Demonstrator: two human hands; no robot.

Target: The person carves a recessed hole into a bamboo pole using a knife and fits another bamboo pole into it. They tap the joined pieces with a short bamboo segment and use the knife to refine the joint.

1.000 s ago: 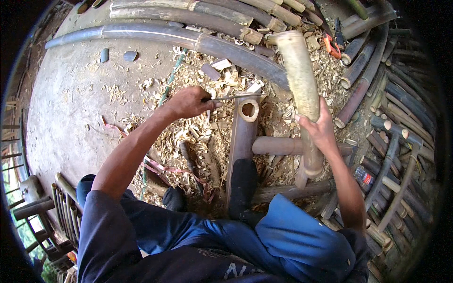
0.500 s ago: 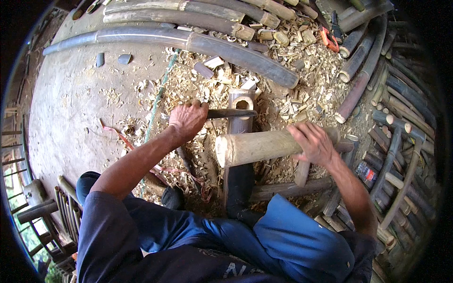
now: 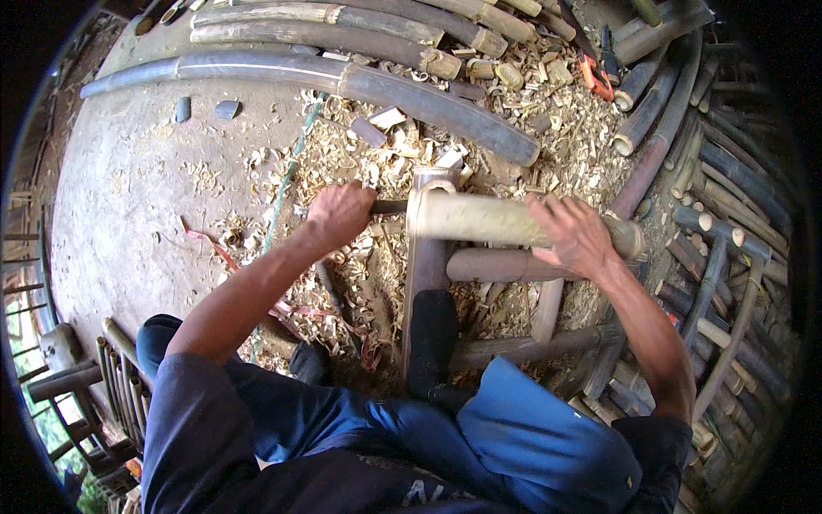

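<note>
Head view: left hand [image 3: 341, 214] gripping knife [image 3: 390, 206]; right hand [image 3: 578, 237] gripping bamboo club [image 3: 479, 218] covering knife tip; shavings [image 3: 591, 133] around

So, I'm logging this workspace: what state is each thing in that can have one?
Dark flat-bladed metal tool, held, partly hidden
Left bare hand, closed on that tool
Thick pale bamboo section, held crosswise, blurred
Right bare hand, closed on that section
Long dark bamboo pole, lying down
Narrow pink ribbon, loose, bent
Orange-handled tool, lying unheld
Curled pale shavings, scattered
</note>
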